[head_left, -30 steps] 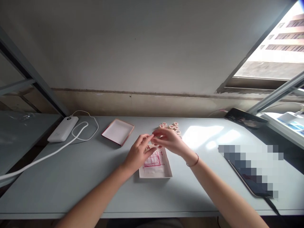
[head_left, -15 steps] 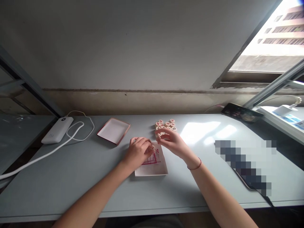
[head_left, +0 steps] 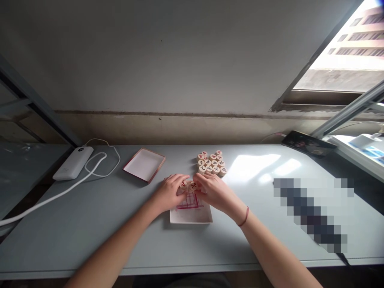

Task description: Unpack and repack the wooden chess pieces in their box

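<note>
A shallow white box (head_left: 192, 216) with pink line drawing on its floor lies in front of me. Two round Chinese chess pieces with characters on top are at its far end: a left piece (head_left: 183, 184) and a right piece (head_left: 193, 185). My left hand (head_left: 171, 193) curls over the box's left side, thumb and fingers closed about the left piece. From the other side, my right hand (head_left: 215, 193) pinches the right piece; its fingertips are partly hidden. Just beyond, several more Chinese chess pieces (head_left: 214, 163) stand grouped in stacks, with red and black characters.
An open box lid (head_left: 144, 165) lies to the left at the back. Further left is a white power bank (head_left: 73, 163) with a white cable (head_left: 60, 196). A phone (head_left: 307, 144) leans at the back right. A blurred-out dark object (head_left: 312, 216) lies on the right of the desk.
My right hand has come down and toward me from the grouped pieces into the box. My left hand has shifted slightly left, and two pieces now show between the hands.
</note>
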Motion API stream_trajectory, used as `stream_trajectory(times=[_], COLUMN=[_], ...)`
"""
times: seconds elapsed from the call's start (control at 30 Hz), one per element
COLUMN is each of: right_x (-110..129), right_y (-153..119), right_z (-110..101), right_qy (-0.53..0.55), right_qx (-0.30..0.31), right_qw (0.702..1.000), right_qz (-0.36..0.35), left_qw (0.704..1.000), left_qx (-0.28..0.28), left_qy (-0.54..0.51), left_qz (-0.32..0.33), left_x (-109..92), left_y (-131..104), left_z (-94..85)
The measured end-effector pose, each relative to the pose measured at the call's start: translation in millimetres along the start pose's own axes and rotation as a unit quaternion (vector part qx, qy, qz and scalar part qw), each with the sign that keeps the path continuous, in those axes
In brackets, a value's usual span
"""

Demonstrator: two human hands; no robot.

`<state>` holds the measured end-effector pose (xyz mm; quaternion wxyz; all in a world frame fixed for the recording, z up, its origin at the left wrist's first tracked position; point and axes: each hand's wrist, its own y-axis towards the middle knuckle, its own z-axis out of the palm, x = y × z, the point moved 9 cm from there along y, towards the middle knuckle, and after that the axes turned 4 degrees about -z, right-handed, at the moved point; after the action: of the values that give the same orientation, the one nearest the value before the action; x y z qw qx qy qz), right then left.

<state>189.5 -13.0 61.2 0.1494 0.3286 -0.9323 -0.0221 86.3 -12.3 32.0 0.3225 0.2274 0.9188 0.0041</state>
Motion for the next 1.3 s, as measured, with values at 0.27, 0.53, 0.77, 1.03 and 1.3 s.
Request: stream_trajectory(times=[0.27,0.53,0.77,1.03,1.3], right_x=[2,-132,-200,-186,-60], right_y=[0,19,43,51,20], right_z=[2,-56,-23,-34,-48], right_qy=[0.046,-0.002,-0.042,-0.068,0.253], right_qx=[-0.008,-0.121,0.093,0.039,-0.034], right_qw=[0.999,0.96,0.911,0.928,0.961], right_qz=[-0.023,0.253,0.4,0.365,0.107], left_qw=[1.0,0.999,0.993,0.993,0.991], left_qx=[-0.006,0.017,0.033,0.029,-0.103], left_qy=[-0.026,0.028,0.111,0.112,0.042], left_qz=[-0.008,-0.036,-0.009,-0.012,0.075], left_x=[1,-6,-16,-14,-37], left_y=[-1,10,14,15,19], left_z=[1.6,3.1,12.2,8.1,-23.0])
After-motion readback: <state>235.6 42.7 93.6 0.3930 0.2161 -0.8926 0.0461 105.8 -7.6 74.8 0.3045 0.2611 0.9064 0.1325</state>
